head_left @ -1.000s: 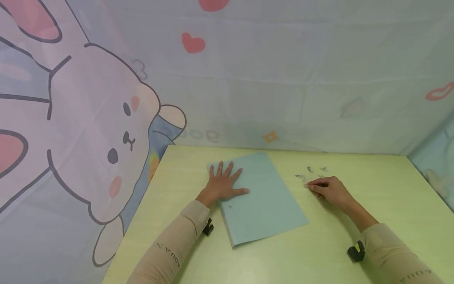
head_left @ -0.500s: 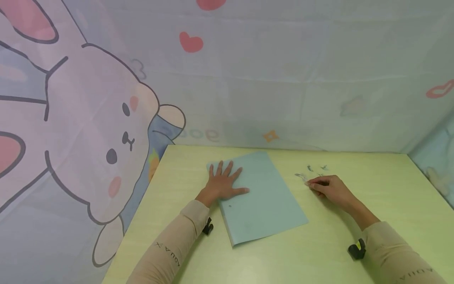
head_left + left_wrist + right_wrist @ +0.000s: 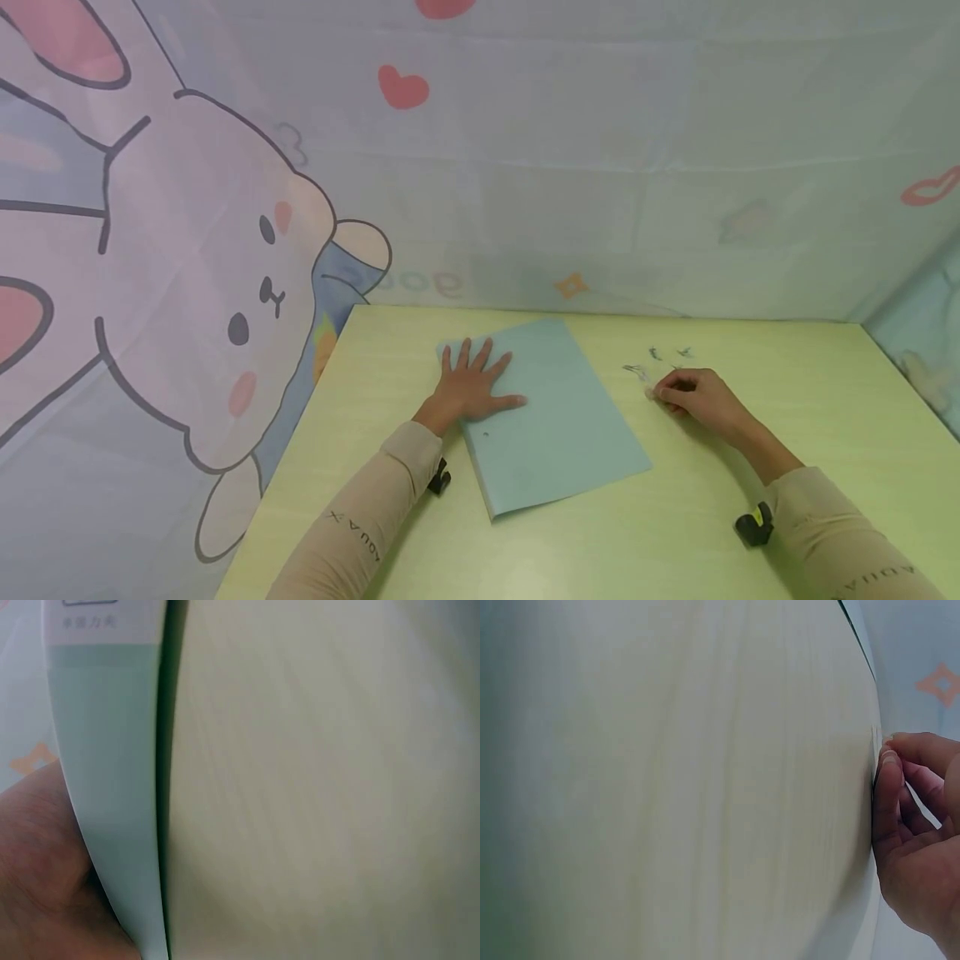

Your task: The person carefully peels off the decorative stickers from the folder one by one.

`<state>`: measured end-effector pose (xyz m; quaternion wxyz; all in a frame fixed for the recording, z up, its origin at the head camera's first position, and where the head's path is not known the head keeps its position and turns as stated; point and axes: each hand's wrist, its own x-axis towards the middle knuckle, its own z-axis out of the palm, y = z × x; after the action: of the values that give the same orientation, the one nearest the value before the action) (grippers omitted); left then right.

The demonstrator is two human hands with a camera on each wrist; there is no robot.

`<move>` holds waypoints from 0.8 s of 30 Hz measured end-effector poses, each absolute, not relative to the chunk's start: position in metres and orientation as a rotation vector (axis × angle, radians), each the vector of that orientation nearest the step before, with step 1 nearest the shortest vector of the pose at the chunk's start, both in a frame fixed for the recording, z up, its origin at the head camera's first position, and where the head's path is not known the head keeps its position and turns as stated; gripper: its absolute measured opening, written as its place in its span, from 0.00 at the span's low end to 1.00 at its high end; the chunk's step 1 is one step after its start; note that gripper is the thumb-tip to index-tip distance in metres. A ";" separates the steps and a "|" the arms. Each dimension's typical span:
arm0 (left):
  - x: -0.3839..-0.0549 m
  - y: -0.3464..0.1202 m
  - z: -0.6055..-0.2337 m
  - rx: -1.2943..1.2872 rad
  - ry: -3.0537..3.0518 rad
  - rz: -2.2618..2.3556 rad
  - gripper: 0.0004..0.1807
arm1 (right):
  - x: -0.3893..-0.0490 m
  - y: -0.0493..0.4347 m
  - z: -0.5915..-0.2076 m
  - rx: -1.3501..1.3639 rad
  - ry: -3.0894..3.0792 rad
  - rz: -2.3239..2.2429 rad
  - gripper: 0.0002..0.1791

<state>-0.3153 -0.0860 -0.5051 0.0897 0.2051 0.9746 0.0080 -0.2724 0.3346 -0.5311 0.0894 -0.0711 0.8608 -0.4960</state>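
A pale blue-green file folder (image 3: 555, 433) lies aslant on the table. My left hand (image 3: 472, 392) rests flat on its upper left part, fingers spread. In the left wrist view, the folder's spine (image 3: 109, 765) with a printed label stands beside part of that hand (image 3: 45, 870). Right of the folder, my right hand (image 3: 701, 402) is low over the tabletop, thumb and forefinger pinched together at a small pale piece (image 3: 650, 393), too tiny to identify. Thin wiry bits (image 3: 635, 370) lie just beyond those fingertips. The right wrist view shows the pinching right hand (image 3: 922, 832) at its edge.
Several small dark bits (image 3: 655, 353) are scattered on the yellow-green table (image 3: 585, 550) behind the right hand. A printed cloth (image 3: 540, 167) hangs behind the table's far edge. Black wrist cameras (image 3: 753, 527) hang below both sleeves.
The right fingertips have shifted very slightly to the right, away from the wiry bits. My left hand and the folder stay in place.
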 end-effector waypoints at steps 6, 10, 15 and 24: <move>-0.315 -0.086 -0.505 0.620 2.900 0.039 0.53 | -0.271 0.335 -0.531 -0.233 2.541 -1.527 0.14; -0.313 -0.085 -0.504 0.618 2.897 0.036 0.53 | -0.271 0.335 -0.532 -0.223 2.531 -1.560 0.11; -0.313 -0.083 -0.505 0.616 2.905 0.022 0.53 | -0.269 0.337 -0.532 -0.219 2.522 -1.583 0.11; -0.313 -0.084 -0.504 0.618 2.911 0.008 0.52 | -0.262 0.333 -0.523 -0.279 2.543 -1.552 0.13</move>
<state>-0.3130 -0.0841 -0.5043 0.0829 0.2071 0.9748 0.0027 -0.2621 0.3332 -0.5230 0.0747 -0.0930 0.8475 -0.5172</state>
